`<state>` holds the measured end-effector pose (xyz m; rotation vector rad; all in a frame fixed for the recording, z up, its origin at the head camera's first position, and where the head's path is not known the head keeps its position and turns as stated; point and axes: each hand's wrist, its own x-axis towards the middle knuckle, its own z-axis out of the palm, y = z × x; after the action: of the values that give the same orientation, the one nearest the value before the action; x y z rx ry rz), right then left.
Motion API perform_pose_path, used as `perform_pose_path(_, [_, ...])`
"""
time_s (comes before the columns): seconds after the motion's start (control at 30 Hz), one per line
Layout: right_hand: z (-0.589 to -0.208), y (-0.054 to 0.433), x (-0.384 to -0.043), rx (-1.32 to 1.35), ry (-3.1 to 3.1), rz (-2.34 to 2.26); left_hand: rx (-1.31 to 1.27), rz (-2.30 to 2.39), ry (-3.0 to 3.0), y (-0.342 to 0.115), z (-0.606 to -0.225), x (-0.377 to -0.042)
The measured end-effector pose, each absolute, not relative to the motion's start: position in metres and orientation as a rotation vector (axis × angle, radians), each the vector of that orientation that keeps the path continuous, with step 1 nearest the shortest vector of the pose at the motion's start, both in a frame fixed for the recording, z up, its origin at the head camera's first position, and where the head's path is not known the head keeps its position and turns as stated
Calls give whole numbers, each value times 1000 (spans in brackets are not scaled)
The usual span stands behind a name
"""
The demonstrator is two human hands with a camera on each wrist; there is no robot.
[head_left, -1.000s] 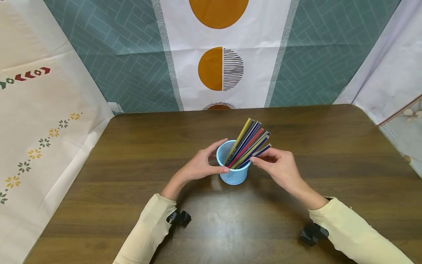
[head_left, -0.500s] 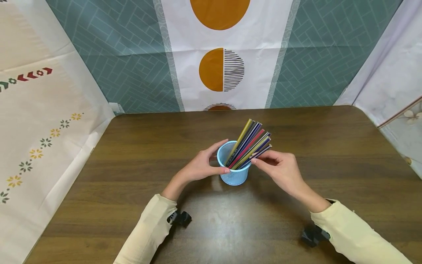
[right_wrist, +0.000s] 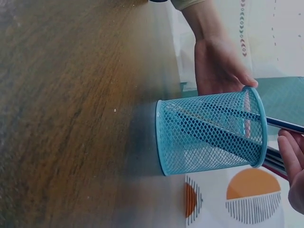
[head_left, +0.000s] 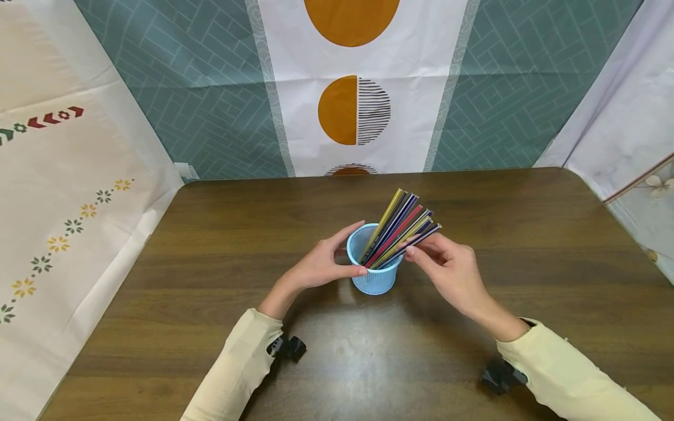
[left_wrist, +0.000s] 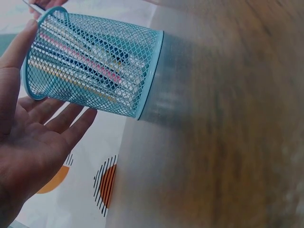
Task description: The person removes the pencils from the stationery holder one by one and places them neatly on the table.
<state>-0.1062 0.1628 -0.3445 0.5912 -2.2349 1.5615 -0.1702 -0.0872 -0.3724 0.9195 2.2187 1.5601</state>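
Note:
A light blue mesh pencil cup (head_left: 374,285) stands upright on the table, with several pencils (head_left: 401,225) leaning toward its far right side. They are yellow, black, dark blue and pink. My left hand (head_left: 323,263) holds the cup from the left, its thumb at the near rim and its fingers around the far side. In the left wrist view that thumb touches the rim of the mesh cup (left_wrist: 95,66). My right hand (head_left: 451,275) pinches a dark blue pencil (head_left: 433,230) at the cup's right. That pencil's lower part is still inside the cup, as the right wrist view shows.
The brown wooden table (head_left: 210,257) extends around the cup on all sides. A patterned green and white cloth (head_left: 210,105) hangs behind its far edge. Pale cloths hang at the left and right. A small black camera (head_left: 296,349) sits below the left cuff.
The dark blue pencil in my right hand has slid a little up and to the right, apart from the other pencils. My left hand and the cup stay in place.

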Motion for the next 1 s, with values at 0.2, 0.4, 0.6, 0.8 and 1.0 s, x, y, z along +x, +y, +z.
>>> perform_pose_path(0.2, [-341, 161, -107, 655, -2147, 1590, 923, 1556, 2219, -87, -372, -171])
perform_pose_path(0.4, [-337, 158, -108, 680, -2085, 1613, 933, 1550, 2227, -86, -371, -171])
perform_pose_path(0.6, [-333, 158, -109, 714, -2050, 1596, 925, 1540, 2232, -86, -371, -171])
perform_pose_path(0.8, [-327, 156, -113, 757, -2005, 1590, 910, 1548, 2231, -87, -372, -170])
perform_pose_path(1.0, [-318, 157, -115, 744, -1975, 1578, 904, 1558, 2225, -87, -373, -169])
